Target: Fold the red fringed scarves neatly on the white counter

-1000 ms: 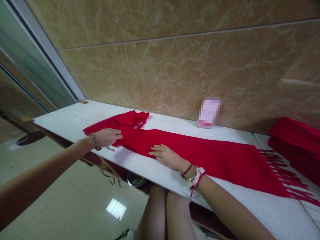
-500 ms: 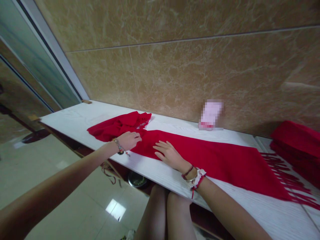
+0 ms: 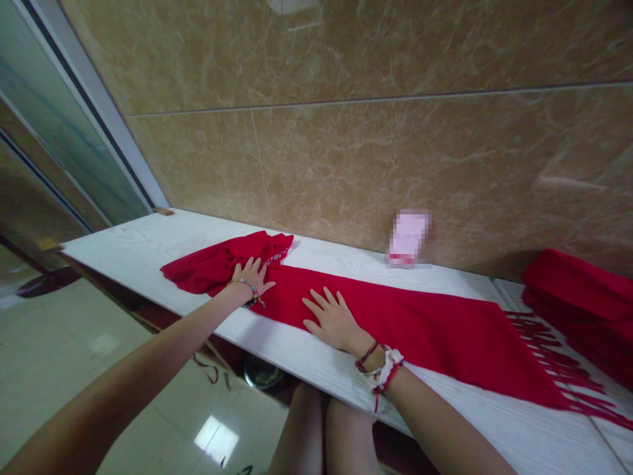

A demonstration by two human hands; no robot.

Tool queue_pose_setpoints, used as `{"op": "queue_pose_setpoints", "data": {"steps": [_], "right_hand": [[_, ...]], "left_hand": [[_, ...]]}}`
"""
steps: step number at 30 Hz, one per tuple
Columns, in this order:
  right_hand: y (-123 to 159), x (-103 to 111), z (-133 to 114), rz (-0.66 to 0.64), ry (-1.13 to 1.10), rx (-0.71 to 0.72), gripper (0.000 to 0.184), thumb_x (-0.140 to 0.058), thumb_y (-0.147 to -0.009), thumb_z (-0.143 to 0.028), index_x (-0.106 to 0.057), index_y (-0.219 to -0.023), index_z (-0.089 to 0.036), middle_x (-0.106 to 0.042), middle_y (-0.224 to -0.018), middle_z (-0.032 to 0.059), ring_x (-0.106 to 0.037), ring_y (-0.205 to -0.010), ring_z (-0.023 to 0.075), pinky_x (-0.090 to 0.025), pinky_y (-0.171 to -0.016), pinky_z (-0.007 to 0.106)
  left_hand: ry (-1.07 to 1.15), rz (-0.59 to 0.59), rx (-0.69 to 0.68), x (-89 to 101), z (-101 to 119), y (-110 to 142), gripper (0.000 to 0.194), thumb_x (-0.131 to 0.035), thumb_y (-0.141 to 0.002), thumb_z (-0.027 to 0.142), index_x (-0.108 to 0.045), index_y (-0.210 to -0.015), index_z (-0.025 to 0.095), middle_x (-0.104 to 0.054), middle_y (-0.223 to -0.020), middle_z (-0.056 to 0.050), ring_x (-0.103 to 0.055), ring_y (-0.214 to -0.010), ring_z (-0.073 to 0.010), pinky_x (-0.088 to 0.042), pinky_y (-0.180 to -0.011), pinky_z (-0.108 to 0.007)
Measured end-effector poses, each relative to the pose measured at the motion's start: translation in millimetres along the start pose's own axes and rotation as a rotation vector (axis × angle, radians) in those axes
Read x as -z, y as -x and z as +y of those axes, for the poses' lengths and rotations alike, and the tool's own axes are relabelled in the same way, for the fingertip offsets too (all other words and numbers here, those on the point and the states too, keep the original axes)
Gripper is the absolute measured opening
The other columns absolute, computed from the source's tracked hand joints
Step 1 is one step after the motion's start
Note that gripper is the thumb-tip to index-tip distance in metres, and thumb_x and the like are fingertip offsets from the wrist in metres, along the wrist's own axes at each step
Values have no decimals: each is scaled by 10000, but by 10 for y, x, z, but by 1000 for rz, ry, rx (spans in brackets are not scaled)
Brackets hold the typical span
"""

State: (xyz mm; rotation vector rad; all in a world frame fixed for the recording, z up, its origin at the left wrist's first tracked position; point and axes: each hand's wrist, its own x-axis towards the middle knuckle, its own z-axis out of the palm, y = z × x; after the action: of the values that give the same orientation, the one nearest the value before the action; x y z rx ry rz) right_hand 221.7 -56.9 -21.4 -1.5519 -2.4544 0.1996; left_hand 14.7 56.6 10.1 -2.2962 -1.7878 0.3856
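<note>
A red fringed scarf (image 3: 435, 323) lies lengthwise along a white table (image 3: 297, 338). Its right part is flat, with the fringe spread toward the right; its left part is bunched in loose folds. My left hand (image 3: 251, 278), a beaded bracelet at the wrist, rests palm down with fingers spread where the folds meet the flat part. Lying on the flat part to its right is my right hand (image 3: 333, 320), fingers also spread and palm down. Neither hand grips the cloth.
More folded red cloth (image 3: 583, 297) is piled at the right end by the tiled wall (image 3: 346, 171). A pink, blurred-out object (image 3: 408, 237) leans on the wall behind the scarf. Below the table's front edge a metal bowl (image 3: 264, 373) shows, near my knees.
My left hand has spread its fingers from a curled pose and laid them on the scarf. The right hand stays nearly in place, its fingers a little wider apart. The view has shifted slightly.
</note>
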Motion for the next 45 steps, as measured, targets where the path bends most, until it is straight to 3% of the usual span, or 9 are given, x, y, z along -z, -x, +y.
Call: {"op": "queue_pose_setpoints", "data": {"steps": [4, 7, 11, 18, 24, 29, 36, 39, 45], "right_hand": [[-3, 6, -3, -2, -14, -20, 524, -344, -831, -473, -366, -1288, -217, -300, -1379, 76, -165, -1279, 286, -133, -1008, 514], [7, 12, -11, 7, -19, -34, 541, -351, -825, -476, -372, -1285, -190, -303, -1376, 92, -168, -1280, 280, -132, -1014, 498], [16, 13, -31, 25, -29, -88, 607, -373, -803, -514, -364, -1287, -149, -290, -1376, 123, -165, -1277, 301, -126, -1012, 509], [-58, 72, 89, 115, -60, -271, 584, -333, -843, -435, -307, -1310, -86, -292, -1375, 135, -192, -1271, 287, -148, -1020, 482], [-19, 104, 429, 25, 32, -399, 578, -310, -845, -478, -326, -1307, -132, -254, -1386, 151, -193, -1263, 334, -159, -976, 568], [259, 183, 799, -48, 150, -531, 601, -281, -841, -518, -294, -1323, -159, -242, -1389, 161, -209, -1256, 342, -206, -953, 566], [822, 498, 1333, -155, 348, -772, 598, -251, -867, -472, -278, -1324, -87, -260, -1373, 196, -239, -1252, 307, -216, -982, 457], [845, 533, 1284, -92, 398, -733, 575, -269, -874, -432, -310, -1304, -53, -266, -1365, 210, -242, -1249, 315, -230, -976, 456], [650, 373, 952, -47, 320, -411, 508, -247, -884, -404, -272, -1332, -166, -246, -1393, 135, -238, -1252, 309, -264, -950, 505]], "left_hand": [[61, 154, -277, 61, 277, 14, 488, -326, -849, 400, -326, -1305, 227, -242, -1403, -87, -169, -1281, -258, -223, -981, -466], [133, 13, -422, 29, 384, -22, 494, -307, -856, 394, -242, -1333, 283, -200, -1419, -44, -164, -1284, -236, -234, -979, -453], [174, -127, -319, -23, 402, -63, 565, -272, -847, 457, -155, -1359, 249, -132, -1429, -77, -129, -1289, -269, -207, -968, -510], [198, 38, -343, 1, 625, -1, 503, -244, -867, 385, -228, -1344, 228, -128, -1433, -71, -120, -1293, -245, -166, -1002, -478], [287, -123, -266, -35, 740, -52, 584, -238, -823, 531, -107, -1355, 327, -44, -1442, -16, -27, -1292, -320, -123, -922, -653], [300, -135, -259, -15, 724, -55, 601, -227, -811, 545, -108, -1356, 323, -30, -1441, -6, -10, -1291, -324, -105, -924, -659], [294, -132, -241, -3, 743, -54, 610, -211, -795, 566, -112, -1352, 337, -48, -1438, 6, -27, -1293, -317, -113, -940, -640], [298, -136, -239, -5, 740, -59, 613, -215, -790, 567, -111, -1351, 341, -39, -1438, 13, -16, -1293, -313, -117, -940, -639], [290, -150, -240, 14, 732, -54, 621, -220, -787, 566, -100, -1352, 337, -11, -1436, 14, -6, -1293, -313, -108, -936, -646]]}}
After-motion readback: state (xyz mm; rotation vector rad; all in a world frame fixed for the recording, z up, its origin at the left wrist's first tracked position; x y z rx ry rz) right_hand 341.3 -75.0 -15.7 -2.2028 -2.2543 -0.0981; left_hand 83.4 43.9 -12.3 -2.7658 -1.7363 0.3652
